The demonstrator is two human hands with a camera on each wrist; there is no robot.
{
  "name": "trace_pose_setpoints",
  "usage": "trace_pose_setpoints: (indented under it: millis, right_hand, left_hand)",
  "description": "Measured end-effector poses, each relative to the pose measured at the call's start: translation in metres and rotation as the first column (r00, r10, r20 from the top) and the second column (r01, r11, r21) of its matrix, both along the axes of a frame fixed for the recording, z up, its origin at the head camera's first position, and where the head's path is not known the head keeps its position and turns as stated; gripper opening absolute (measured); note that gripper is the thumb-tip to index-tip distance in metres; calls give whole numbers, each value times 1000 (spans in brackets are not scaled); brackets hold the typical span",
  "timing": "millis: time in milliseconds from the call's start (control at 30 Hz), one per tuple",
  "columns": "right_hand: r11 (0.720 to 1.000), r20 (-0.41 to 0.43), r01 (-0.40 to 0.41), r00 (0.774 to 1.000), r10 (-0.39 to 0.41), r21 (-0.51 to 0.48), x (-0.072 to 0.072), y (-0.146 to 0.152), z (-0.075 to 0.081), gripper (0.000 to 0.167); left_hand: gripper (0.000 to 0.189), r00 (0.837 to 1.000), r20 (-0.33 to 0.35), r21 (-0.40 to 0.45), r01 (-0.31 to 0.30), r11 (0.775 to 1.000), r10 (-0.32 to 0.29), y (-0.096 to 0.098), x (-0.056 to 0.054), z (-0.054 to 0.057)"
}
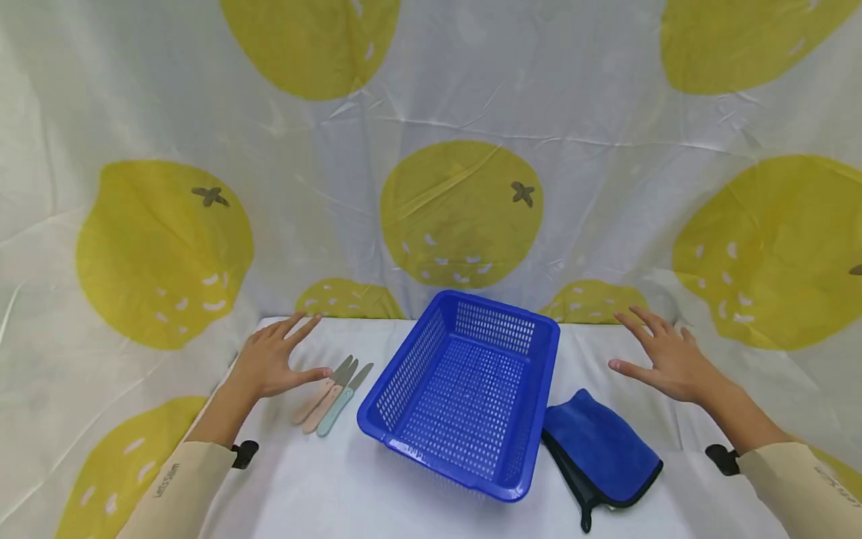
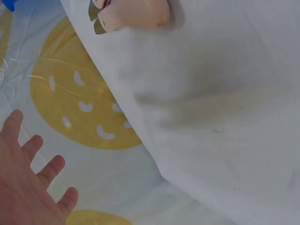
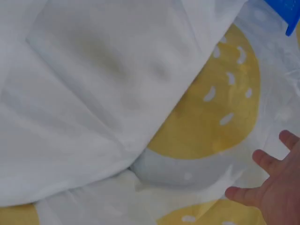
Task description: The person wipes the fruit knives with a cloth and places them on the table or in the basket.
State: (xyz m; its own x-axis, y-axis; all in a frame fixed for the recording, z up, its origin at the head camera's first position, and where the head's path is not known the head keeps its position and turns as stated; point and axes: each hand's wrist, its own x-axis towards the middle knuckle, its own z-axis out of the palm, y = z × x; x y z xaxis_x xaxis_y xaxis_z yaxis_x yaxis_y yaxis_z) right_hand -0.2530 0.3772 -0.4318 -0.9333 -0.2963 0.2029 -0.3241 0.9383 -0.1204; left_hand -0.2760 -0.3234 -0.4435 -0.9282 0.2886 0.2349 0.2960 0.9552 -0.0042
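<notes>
Plainly, the knives (image 1: 333,394) slant toward far right, right of the wide-fingered left hand (image 1: 272,359); the right hand (image 1: 676,367), equally spread, is farther

Both sleeves (image 1: 178,490) are beige, the left printed "Let'sSlim" in dark letters (image 1: 166,480). Beside each sits a small black fitting (image 1: 245,454).

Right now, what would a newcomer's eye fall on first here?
Probably the bright blue basket at the middle of the table, then the big yellow lemons on the backdrop behind it. The spread left hand hovers near three knives on the left, the right hand near a blue cloth opposite.
</notes>
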Motion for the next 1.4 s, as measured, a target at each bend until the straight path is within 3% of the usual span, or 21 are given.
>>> trace_pose_setpoints:
  millis: [200, 400, 700, 900, 1167, 1300, 1400]
  right_hand:
    - [1000, -17, 11, 1000, -11, -29, 19, -17, -17, 95]
    - [998, -16, 42, 999, -43, -42, 39, -39, -35, 96]
    - [994, 28, 82, 996, -80, -77, 66, -79, -45, 95]
    - [990, 73, 124, 990, -119, -62, 74, -95, -54, 97]
    - [989, 95, 130, 988, -123, -74, 79, -105, -72, 97]
    - [989, 95, 132, 988, -125, -70, 82, -107, -76, 97]
    - [988, 102, 138, 986, -131, -64, 85, -108, -76, 97]
  left_hand:
    - [100, 1000, -25, 62, 17, 998, -16, 9, 10, -6]
    - [90, 1000, -1, 145, 27, 989, -27, 21, 22, -16]
    - [74, 994, 86, 232, -81, 969, 62, 43, 41, -22]
    - [62, 981, 161, 239, -141, 961, 104, 60, 49, -27]
    - [62, 981, 181, 242, -105, 965, 61, 59, 56, -45]
    - [59, 974, 213, 264, -129, 956, 73, 59, 60, -53]
    - [55, 972, 221, 275, -139, 951, 78, 62, 62, -53]
